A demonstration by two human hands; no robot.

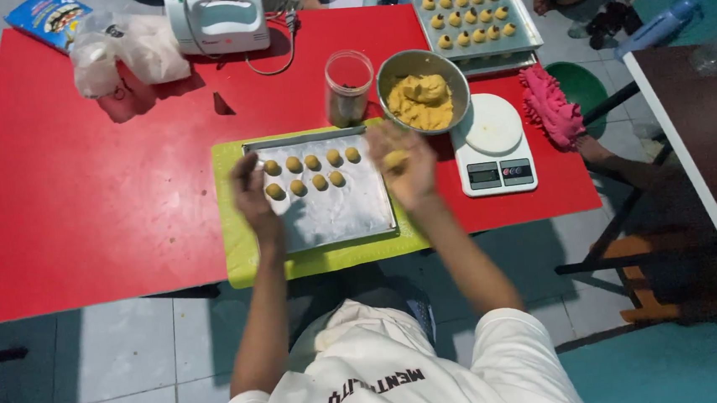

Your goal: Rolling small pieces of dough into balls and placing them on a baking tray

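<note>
Dough lump [395, 158] in right hand [406, 166] fingers, left hand [250, 188] fingers unclear — tray [334, 212], bowl [423, 96] nearby

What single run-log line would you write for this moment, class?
left hand: open, over near tray edge | right hand: cupping dough piece | tray: two rows of dough balls | dough bowl, scale beside

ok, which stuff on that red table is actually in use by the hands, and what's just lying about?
In use:
right hand holding a dough ball
left hand over the near baking tray
dough balls on it
bowl of dough

Lying about:
hand mixer
plastic bags
clear jar
kitchen scale
far filled tray
pink cloth
</note>
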